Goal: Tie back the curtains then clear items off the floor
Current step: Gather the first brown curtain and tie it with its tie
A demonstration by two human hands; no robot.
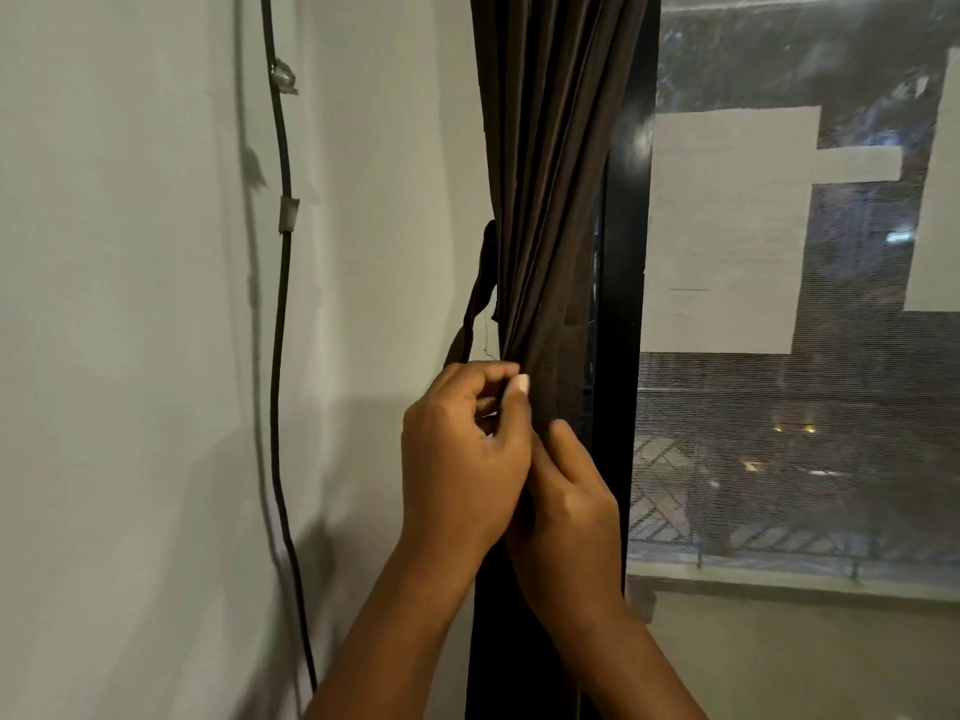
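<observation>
Your left hand (462, 454) pinches the dark fabric tie-back strap (475, 309) at the bunched edge of the dark brown pleated fabric curtain (550, 200), while your right hand (571, 501) grasps the gathered folds just below. The curtain hangs between the pale painted wall (156, 356) and the black window frame (621, 304). It looks soft, light and prone to slipping loose, so hold the whole bundle at the gather, not one pleat.

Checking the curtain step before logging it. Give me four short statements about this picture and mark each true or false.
1. The curtain is gathered beside the window frame. True.
2. Only the left hand touches the curtain. False: the right hand is on it too.
3. A cable runs down the wall left of the curtain. True.
4. The curtain is white. False: it is dark brown.
</observation>
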